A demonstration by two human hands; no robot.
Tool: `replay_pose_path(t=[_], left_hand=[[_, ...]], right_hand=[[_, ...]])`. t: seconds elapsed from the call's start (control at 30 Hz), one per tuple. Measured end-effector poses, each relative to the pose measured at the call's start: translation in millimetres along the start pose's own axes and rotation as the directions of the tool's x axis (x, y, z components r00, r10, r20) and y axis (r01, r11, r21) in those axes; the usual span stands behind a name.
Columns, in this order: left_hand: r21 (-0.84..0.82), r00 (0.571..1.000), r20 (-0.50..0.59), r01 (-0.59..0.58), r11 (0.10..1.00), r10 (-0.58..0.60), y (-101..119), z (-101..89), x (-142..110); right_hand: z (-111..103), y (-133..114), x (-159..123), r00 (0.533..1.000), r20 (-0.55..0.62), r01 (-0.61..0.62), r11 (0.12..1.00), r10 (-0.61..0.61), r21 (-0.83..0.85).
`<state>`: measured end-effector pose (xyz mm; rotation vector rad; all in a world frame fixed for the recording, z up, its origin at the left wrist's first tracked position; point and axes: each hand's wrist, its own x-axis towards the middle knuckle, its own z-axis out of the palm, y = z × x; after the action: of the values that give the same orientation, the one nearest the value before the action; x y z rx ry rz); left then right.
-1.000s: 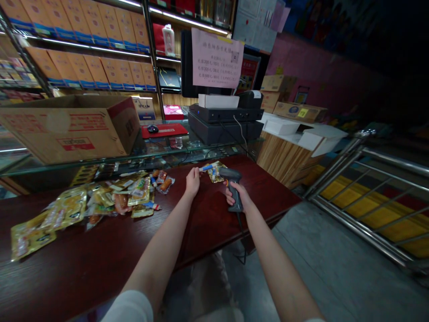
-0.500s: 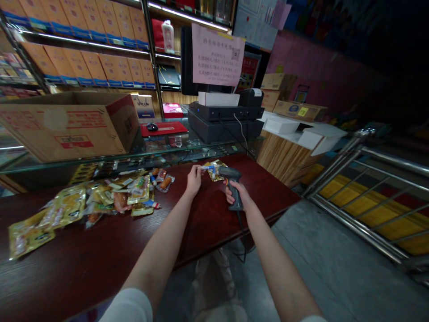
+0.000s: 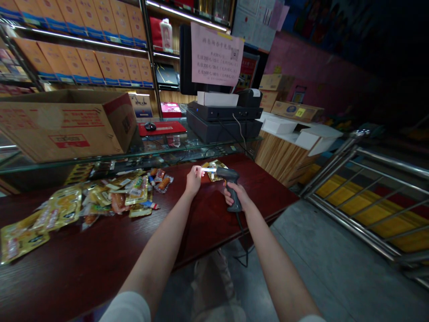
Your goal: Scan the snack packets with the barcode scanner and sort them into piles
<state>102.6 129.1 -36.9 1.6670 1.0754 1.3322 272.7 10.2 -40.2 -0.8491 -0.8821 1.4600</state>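
My right hand (image 3: pixel 235 194) is wrapped round the grip of a dark grey barcode scanner (image 3: pixel 228 173), its head pointing left. In front of that head, my left hand (image 3: pixel 194 180) pinches the end of a slim wrapped snack stick (image 3: pixel 209 169), which looks brightly lit and white. Behind the stick, a gold snack packet (image 3: pixel 216 177) lies on the dark red-brown table (image 3: pixel 187 223). To the left of my left hand spreads a pile of packaged snacks (image 3: pixel 117 192), with gold packets, clear-wrapped brown pieces and a blue-white-red stick (image 3: pixel 149 205) among them.
On the glass counter behind the table stand an open cardboard box (image 3: pixel 70 129), a mouse (image 3: pixel 150 126) on a red mat, and a black cash drawer (image 3: pixel 223 127) below a monitor with a pink notice (image 3: pixel 216 53). A metal railing (image 3: pixel 378 201) is at right. The scanner's cable hangs over the table edge.
The snack stick has turned from blue-and-white to a bright white under light. Both hands keep their hold and have barely moved. The whole view has shifted slightly.
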Motion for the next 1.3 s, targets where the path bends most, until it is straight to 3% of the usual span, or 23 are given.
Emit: replay_pose_path(t=[0.1,0.2,0.3,0.4,0.6,0.73,0.87,0.97,1.1,1.2,1.3], left_hand=[[0.052,0.998,-0.01,-0.054,0.997,0.054,-0.9,-0.2,-2.9],[0.225,0.995,-0.045,-0.073,0.972,0.085,0.1,-2.0,-4.9],[0.426,0.993,0.009,-0.112,0.898,0.119,5.1,-12.4,-4.2],[0.619,0.981,0.137,-0.194,0.761,0.138,12.1,-38.3,-4.0],[0.907,0.979,0.194,-0.205,0.368,0.066,18.2,-115.4,-26.2],[0.943,0.978,0.196,-0.208,0.259,0.07,22.8,-150.6,-49.8],[0.966,0.974,0.228,-0.228,0.126,0.014,30.7,-165.4,-63.5],[0.979,0.981,0.193,-0.19,0.073,-0.031,34.3,-166.9,-67.5],[0.966,0.972,0.232,-0.235,0.109,0.045,38.2,-152.8,-63.3],[0.939,0.958,0.256,-0.278,0.202,0.125,42.1,-124.7,-47.0],[0.89,0.946,0.288,-0.321,0.324,0.146,41.3,-85.1,-18.6]], right_hand=[[-1.5,1.4,1.3,1.0,-0.007,-0.023,1.0,0.023,0.009],[-1.3,0.6,1.3,0.999,-0.016,-0.03,0.999,0.03,0.015],[0.8,-3.1,-0.9,0.999,-0.016,-0.039,0.999,0.04,0.011],[3.3,-7.5,-3.5,0.999,-0.017,-0.029,0.999,0.029,0.022],[3.9,-11.7,-4.1,0.998,-0.064,0.027,0.997,-0.023,0.066],[2.9,-11.9,-4.4,0.995,-0.085,0.049,0.996,-0.043,0.079],[3.8,-12.0,-6.1,0.994,-0.093,0.068,0.994,-0.061,0.08],[5.2,-12.5,-6.9,0.993,-0.094,0.074,0.994,-0.067,0.077],[4.9,-13.5,-5.4,0.995,-0.086,0.046,0.997,-0.041,0.065],[2.4,-12.8,-2.7,0.996,-0.088,0.039,0.997,-0.033,0.069],[-0.4,-9.9,0.1,0.995,-0.096,0.038,0.997,-0.031,0.074]])
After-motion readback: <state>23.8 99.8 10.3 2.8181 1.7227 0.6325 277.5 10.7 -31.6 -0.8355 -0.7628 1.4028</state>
